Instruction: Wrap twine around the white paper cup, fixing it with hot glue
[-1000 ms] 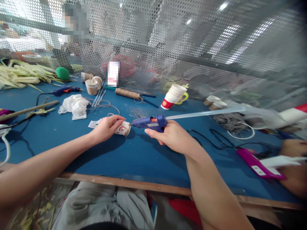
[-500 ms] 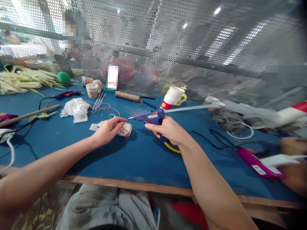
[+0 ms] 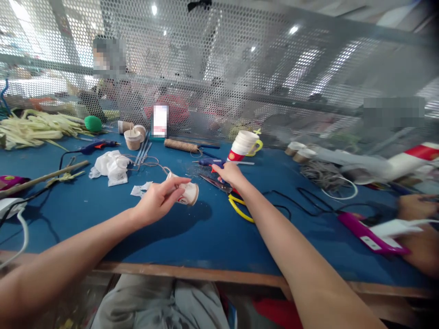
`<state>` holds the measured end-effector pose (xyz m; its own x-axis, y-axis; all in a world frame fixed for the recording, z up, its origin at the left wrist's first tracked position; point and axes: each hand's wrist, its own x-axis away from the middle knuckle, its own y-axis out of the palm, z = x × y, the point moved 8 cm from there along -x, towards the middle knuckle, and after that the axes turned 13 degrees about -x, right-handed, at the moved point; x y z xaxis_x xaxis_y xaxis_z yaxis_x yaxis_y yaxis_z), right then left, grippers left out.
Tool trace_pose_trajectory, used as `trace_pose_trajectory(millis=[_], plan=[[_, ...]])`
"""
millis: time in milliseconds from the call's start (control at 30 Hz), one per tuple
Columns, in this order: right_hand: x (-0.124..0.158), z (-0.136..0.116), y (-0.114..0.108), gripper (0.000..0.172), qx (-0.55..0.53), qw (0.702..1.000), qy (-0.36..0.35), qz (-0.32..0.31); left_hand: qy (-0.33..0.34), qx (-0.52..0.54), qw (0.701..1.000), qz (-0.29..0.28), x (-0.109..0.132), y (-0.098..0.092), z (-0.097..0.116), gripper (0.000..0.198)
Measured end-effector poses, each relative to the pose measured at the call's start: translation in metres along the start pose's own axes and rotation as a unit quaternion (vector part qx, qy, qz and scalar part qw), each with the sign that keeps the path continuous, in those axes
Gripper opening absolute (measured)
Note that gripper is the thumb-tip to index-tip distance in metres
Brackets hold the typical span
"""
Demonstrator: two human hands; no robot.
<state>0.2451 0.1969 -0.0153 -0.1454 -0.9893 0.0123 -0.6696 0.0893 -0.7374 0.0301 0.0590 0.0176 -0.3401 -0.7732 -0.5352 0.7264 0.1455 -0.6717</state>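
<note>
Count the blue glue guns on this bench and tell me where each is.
2 in view: the near glue gun is in the right hand; the far-left glue gun lies behind the white fabric. Others may be hidden by clutter.

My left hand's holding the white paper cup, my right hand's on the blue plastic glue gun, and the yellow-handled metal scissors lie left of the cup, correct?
Almost: in the head view, the scissors lie right of the cup. Your left hand holds it; your right hand's on the glue gun.
</note>
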Motion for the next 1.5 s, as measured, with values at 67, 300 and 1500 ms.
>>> trace_pose_trajectory(millis=[67, 300, 1500], plan=[[-0.005, 0.001, 0.002, 0.032, 0.036, 0.999, 0.004, 0.001, 0.029, -0.006, 0.999, -0.011, 0.001, 0.003, 0.006, 0.03], [0.008, -0.026, -0.008, 0.031, 0.096, 0.995, -0.029, 0.025, 0.076, -0.028, 0.996, -0.027, 0.003, 0.008, 0.014, 0.028], [0.102, -0.085, -0.016, 0.018, -0.403, 0.89, -0.21, -0.029, -0.115, 0.229, 0.966, -0.046, 0.005, 0.013, -0.004, 0.035]])
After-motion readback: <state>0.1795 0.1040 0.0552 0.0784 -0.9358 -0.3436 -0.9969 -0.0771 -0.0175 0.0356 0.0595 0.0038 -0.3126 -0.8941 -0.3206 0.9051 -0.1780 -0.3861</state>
